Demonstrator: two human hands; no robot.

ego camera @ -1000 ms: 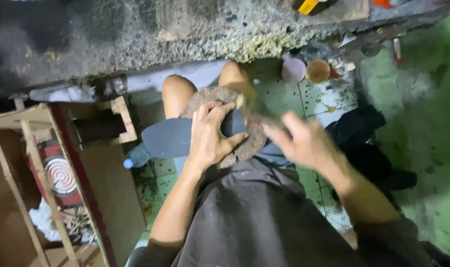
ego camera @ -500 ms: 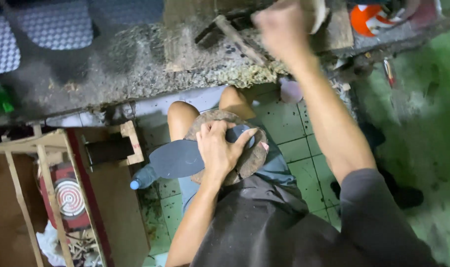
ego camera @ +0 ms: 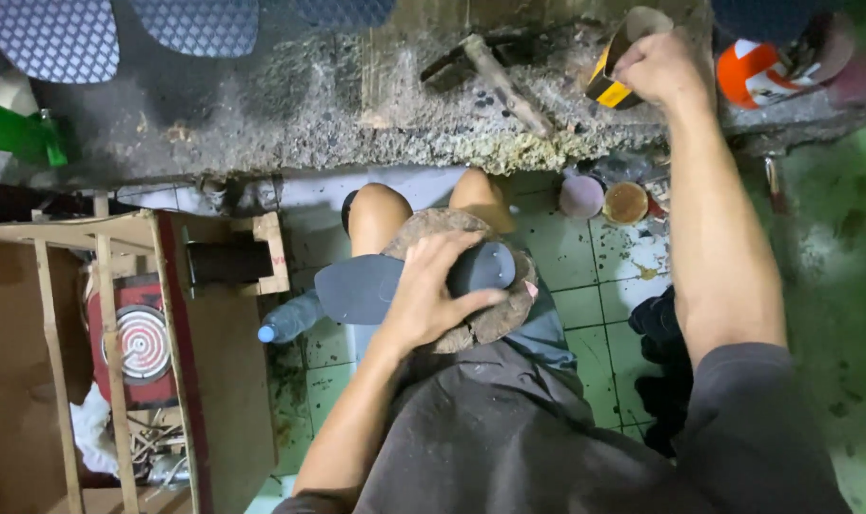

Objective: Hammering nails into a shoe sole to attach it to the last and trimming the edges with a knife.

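My left hand (ego camera: pixel 431 293) presses a dark grey shoe sole (ego camera: pixel 362 287) down onto a round brown block (ego camera: pixel 495 319) that rests on my lap. The sole sticks out to the left past the block. My right hand (ego camera: pixel 657 67) is stretched out to the rough workbench (ego camera: pixel 290 114) ahead and grips a tin with a yellow and black label (ego camera: pixel 616 67), tilted on the bench top. A hammer (ego camera: pixel 495 67) lies on the bench just left of the tin.
A wooden rack (ego camera: pixel 109 314) stands at the left, with a clear plastic bottle (ego camera: pixel 288 320) on the green tiled floor beside it. Two small round pots (ego camera: pixel 604 198) sit on the floor under the bench edge. An orange and white container (ego camera: pixel 761 62) stands at the bench's right.
My right hand left the lap, rose to the bench and closed on the tin. My left hand has stayed on the sole. The view has tilted up toward the bench.
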